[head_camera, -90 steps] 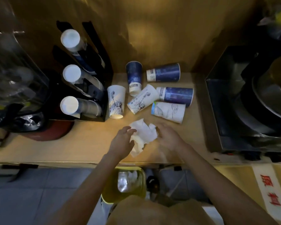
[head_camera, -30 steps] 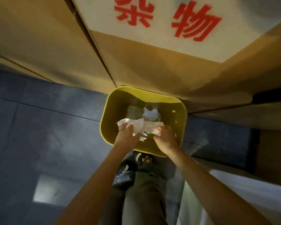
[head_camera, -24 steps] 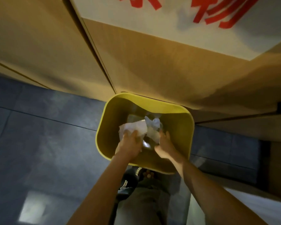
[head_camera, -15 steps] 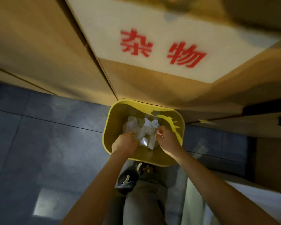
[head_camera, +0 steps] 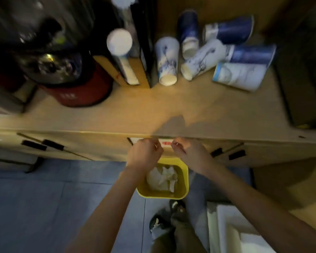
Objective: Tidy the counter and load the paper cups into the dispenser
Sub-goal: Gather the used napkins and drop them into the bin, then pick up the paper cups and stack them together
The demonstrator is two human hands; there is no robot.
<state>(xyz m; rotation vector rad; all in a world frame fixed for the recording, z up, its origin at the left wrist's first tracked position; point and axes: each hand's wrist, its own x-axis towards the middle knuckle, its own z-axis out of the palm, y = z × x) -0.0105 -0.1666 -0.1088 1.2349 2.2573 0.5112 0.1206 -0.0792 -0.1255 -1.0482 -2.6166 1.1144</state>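
Head view showed both hands, left (head_camera: 144, 155) and right (head_camera: 190, 154), loosely curled and empty above the bin (head_camera: 182, 193), below the bench (head_camera: 153, 114) edge; cups (head_camera: 204, 59) lay behind.

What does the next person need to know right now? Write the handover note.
Left hand and right hand: both empty, loosely curled, above the yellow bin just below the counter edge.
Crumpled paper: in the bin, so that part is done.
Paper cups: six loose on the counter, none loaded yet; white ones, blue ones.
Dispenser: to their left, already holding stacks.
Left: load all six cups.
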